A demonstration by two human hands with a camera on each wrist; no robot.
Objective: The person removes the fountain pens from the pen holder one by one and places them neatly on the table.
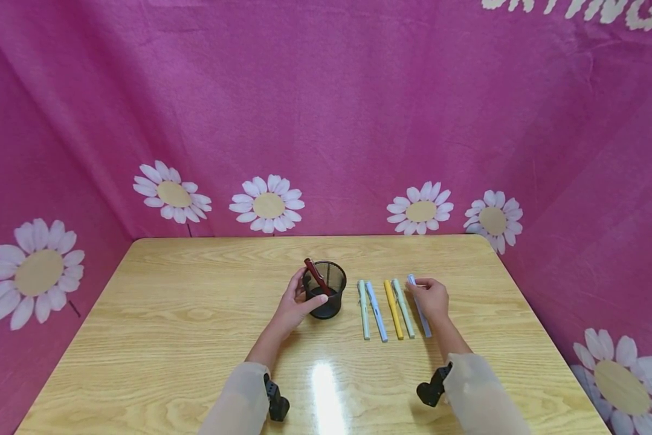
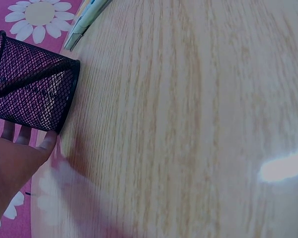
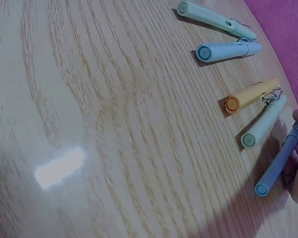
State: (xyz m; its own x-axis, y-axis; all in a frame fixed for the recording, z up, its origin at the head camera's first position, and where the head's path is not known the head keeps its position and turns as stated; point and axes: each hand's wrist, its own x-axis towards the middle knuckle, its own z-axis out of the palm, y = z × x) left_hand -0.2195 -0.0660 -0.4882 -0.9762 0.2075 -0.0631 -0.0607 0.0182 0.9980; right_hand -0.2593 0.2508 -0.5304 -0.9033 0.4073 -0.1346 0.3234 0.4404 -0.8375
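Observation:
A black mesh pen cup (image 1: pixel 332 306) stands on the table with a dark red pen (image 1: pixel 317 277) leaning inside it. My left hand (image 1: pixel 292 309) grips the cup from its left side, thumb across the near side and fingers behind. Farther right, my right hand (image 1: pixel 432 298) pinches the clip end of a periwinkle-blue pen (image 3: pixel 277 166) between thumb and fingers. Left of that pen lie a pale green pen (image 1: pixel 404 309), a yellow pen (image 1: pixel 393 310), a light blue pen (image 1: pixel 377 313) and another pale green pen (image 1: pixel 364 314), side by side.
The wooden table (image 1: pixel 184 314) ends at a pink curtain (image 1: pixel 326 121) printed with daisies, which also closes in both sides. A bright light reflection (image 1: pixel 327 393) shows on the tabletop near the front. Dark wrist cameras are strapped at both sleeves.

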